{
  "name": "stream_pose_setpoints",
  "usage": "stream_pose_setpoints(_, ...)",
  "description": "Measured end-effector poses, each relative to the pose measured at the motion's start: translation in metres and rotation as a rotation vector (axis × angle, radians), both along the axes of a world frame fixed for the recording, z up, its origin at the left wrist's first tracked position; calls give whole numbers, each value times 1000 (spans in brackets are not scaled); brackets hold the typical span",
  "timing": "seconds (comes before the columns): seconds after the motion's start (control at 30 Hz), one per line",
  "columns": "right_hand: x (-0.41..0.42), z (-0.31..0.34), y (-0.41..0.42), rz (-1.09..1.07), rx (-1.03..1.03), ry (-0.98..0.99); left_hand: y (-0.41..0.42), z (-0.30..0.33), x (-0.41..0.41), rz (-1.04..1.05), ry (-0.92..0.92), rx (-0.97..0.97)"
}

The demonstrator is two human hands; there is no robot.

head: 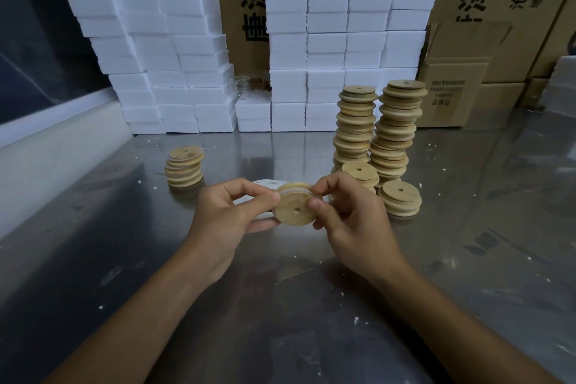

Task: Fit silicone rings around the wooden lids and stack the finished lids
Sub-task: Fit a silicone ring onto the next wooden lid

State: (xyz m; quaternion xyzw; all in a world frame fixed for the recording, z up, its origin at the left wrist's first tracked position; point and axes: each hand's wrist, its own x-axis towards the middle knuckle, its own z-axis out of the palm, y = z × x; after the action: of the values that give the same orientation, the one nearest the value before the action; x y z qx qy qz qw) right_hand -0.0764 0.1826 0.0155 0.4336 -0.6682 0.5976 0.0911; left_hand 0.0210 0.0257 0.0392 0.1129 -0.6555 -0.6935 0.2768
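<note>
Both hands, left hand (pixel 224 215) and right hand (pixel 352 218), pinch one wooden lid (pixel 294 207) edgewise between their grips.

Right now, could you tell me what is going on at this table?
A person holds one wooden lid between the left hand and the right hand, working a pale silicone ring around its edge. A short stack of lids stands to the left on the steel table; two tall stacks stand to the right.
</note>
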Motion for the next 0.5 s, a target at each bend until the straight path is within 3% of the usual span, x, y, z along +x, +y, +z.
stream_pose_setpoints(0.1, 0, -1, 0, 2, -14, -17, -3, 1, 2, -27, 7, 8)
stream_pose_setpoints(0.4, 1, -1, 0, -44, -15, 26, 1, -2, 0, 11, 52, -329)
stream_pose_setpoints(0.5, 4, -2, -2, -37, -13, 26, 5, -3, -1, 0, 50, -307)
